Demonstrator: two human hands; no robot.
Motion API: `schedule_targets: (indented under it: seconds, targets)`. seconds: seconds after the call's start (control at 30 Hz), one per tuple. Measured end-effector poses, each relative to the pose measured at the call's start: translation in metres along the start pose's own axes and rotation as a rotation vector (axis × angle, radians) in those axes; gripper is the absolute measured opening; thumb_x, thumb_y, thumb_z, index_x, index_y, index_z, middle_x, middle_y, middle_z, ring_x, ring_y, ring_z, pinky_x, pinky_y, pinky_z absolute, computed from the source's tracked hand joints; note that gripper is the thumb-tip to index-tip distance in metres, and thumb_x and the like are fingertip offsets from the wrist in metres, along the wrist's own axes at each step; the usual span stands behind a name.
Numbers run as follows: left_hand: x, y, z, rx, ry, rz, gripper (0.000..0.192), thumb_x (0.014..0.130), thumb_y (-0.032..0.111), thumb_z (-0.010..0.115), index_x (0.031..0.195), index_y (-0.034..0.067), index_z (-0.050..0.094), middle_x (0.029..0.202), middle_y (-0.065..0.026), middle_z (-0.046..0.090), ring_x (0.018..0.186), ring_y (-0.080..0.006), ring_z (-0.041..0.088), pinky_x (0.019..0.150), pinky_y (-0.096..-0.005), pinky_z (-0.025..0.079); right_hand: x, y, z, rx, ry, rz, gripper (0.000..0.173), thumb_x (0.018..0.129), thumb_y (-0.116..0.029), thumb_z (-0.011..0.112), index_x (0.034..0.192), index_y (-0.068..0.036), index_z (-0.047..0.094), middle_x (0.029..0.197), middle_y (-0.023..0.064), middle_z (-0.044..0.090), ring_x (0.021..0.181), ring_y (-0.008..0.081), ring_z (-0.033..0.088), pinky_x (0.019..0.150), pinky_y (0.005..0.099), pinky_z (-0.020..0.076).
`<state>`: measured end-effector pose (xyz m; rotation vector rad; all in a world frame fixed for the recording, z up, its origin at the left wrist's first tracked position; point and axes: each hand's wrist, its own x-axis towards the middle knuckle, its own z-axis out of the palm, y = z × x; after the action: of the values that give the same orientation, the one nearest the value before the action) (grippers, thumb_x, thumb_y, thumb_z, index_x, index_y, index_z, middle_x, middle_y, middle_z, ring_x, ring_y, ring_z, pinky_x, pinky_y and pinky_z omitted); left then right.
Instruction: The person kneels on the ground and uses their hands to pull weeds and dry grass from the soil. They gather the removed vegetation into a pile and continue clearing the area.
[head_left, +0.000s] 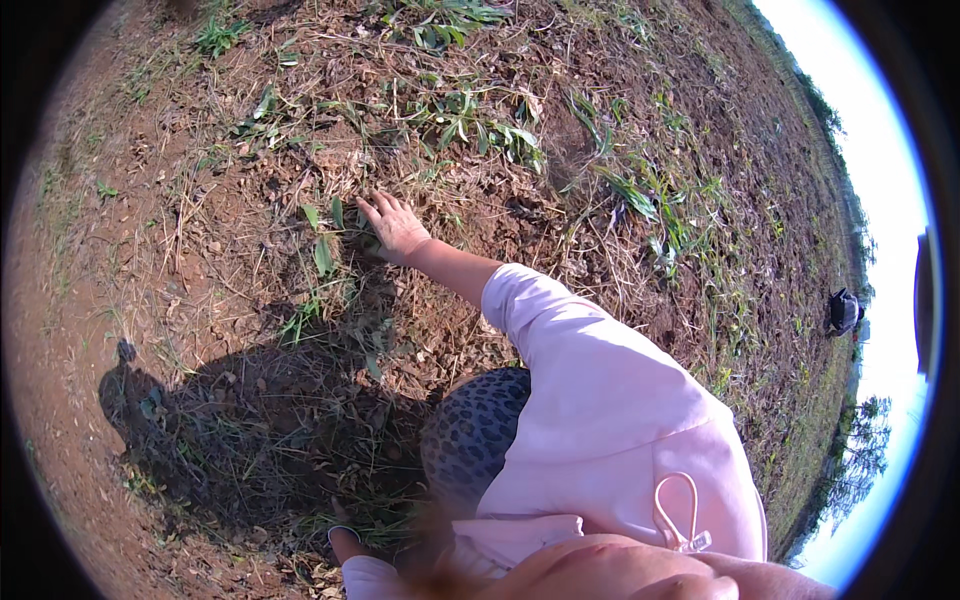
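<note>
My right hand (395, 229) reaches out low over the ground, back upward, its fingers spread. Beside the fingertips stand several broad green leaves (323, 256), and dry stalks and dead leaves lie around them. The thumb side is shaded and partly hidden among the plants, and nothing is visibly gripped. Down at the lower left, my left hand (340, 511) is dim in shadow, below a pale band (344, 531) at the wrist. It is close to some grass, and its fingers cannot be made out. A knee in leopard-print trousers (477, 435) lies between the arms.
Reddish-brown soil (172, 281) with straw and leaf litter spreads around me. Green weeds (480, 131) lie beyond my right hand, others (637, 199) to the right. My shadow (255, 427) darkens the left. A distant dark shape (846, 311), perhaps a person, and trees (859, 450) edge the field.
</note>
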<state>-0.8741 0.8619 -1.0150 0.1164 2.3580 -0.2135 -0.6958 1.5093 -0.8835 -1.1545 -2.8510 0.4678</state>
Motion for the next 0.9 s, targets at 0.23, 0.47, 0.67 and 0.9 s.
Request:
schedule_targets:
  seconds: [0.23,0.47,0.67,0.9]
  targets:
    - [0.004,0.007,0.001,0.002,-0.004,-0.003,0.104,0.096,0.079,0.036,0.161,-0.002,0.028,0.167,-0.0238,0.028,0.155,-0.0389,0.025,0.128,-0.0448,0.021,0.038,-0.017,0.038,-0.044,-0.077,-0.035,0.055,0.093,-0.025,0.066,0.142,-0.009,0.051,0.135,0.017,0.057,0.128,0.0363,0.053,0.112,0.0457,0.0414]
    - [0.012,0.02,-0.001,0.037,-0.003,0.032,0.104,0.096,0.079,0.035,0.161,-0.002,0.028,0.167,-0.024,0.028,0.155,-0.039,0.026,0.127,-0.0448,0.022,0.007,-0.04,0.035,0.477,-0.168,-0.032,0.045,0.094,-0.017,0.058,0.134,0.002,0.056,0.102,0.0269,0.072,0.101,0.0428,0.07,0.088,0.0497,0.0566]
    - [0.004,0.0,-0.01,0.053,0.008,0.076,0.104,0.096,0.079,0.035,0.16,-0.002,0.029,0.167,-0.0241,0.029,0.155,-0.0391,0.026,0.127,-0.0449,0.022,-0.069,-0.105,-0.014,0.459,-0.447,-0.41,0.063,0.086,-0.005,0.057,0.149,-0.008,0.049,0.107,0.029,0.071,0.1,0.0409,0.072,0.091,0.0471,0.0592]
    - [-0.028,-0.035,-0.008,0.009,-0.005,0.029,0.104,0.096,0.079,0.035,0.16,-0.002,0.029,0.167,-0.0242,0.029,0.155,-0.0391,0.026,0.127,-0.0449,0.022,0.063,-0.046,-0.058,1.531,0.128,0.186,0.027,0.104,-0.017,0.053,0.123,-0.001,0.064,0.099,0.0099,0.071,0.093,0.0191,0.067,0.081,0.0356,0.0537]
